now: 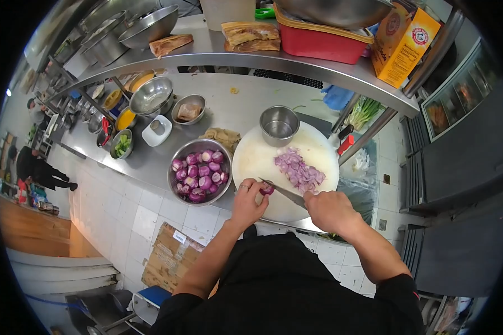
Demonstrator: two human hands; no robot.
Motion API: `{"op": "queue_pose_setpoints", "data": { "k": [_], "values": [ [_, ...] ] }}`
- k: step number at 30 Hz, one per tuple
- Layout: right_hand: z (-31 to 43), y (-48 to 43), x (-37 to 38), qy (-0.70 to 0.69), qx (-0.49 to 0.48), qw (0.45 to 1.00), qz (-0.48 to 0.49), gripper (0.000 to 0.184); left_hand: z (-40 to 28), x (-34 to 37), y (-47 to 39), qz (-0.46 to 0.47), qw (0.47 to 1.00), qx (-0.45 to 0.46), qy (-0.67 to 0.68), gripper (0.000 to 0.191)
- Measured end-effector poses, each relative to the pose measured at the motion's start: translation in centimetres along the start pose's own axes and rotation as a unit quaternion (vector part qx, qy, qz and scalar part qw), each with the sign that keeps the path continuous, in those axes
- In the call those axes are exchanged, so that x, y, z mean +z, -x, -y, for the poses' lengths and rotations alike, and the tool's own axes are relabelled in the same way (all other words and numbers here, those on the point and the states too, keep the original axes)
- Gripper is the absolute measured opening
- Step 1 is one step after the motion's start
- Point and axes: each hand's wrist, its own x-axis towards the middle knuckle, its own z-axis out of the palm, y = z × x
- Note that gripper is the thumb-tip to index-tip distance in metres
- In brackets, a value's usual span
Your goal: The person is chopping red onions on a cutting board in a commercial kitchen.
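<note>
My left hand grips a small red onion piece against a round white cutting board, near its lower left edge. In my right hand is the handle of a kitchen knife. Its blade points up and left, with the tip end at the onion. A pile of sliced red onion lies on the board's right half. An empty steel container stands at the board's far edge. Left of the board, a steel bowl holds many peeled red onions.
A brown cloth lies behind the onion bowl. Overhead, a steel shelf carries a red tub and a baking soda box. Small bowls crowd the counter's left, including one with meat. Flattened cardboard lies on the floor. Another person stands far left.
</note>
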Motion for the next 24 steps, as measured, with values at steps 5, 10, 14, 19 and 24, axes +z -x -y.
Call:
{"op": "queue_pose_setpoints", "data": {
  "k": [5,10,14,19,24],
  "values": [
    [1.0,-1.4,0.1,0.002,-0.025,1.0,0.017,0.027,0.0,0.2,0.2,0.01,1.0,-0.022,-0.008,0.03],
    [-0.5,-8.2,5.4,-0.041,-0.042,0.998,-0.015,0.031,0.3,0.8,-0.7,-0.004,0.999,0.032,-0.006,0.029],
    [-3.0,-8.5,4.0,-0.135,0.009,0.99,0.035,0.038,0.9,1.7,-2.1,0.034,0.999,0.027,-0.033,0.029],
    [-1.6,-3.7,3.6,-0.031,0.023,0.998,-0.043,0.029,-1.2,1.2,-2.6,0.115,0.991,-0.07,-0.019,0.029],
    [-0.8,-3.3,3.2,0.025,0.012,1.0,-0.01,0.027,-1.0,1.0,-1.1,0.084,0.995,-0.043,0.025,0.016]
  ]
}}
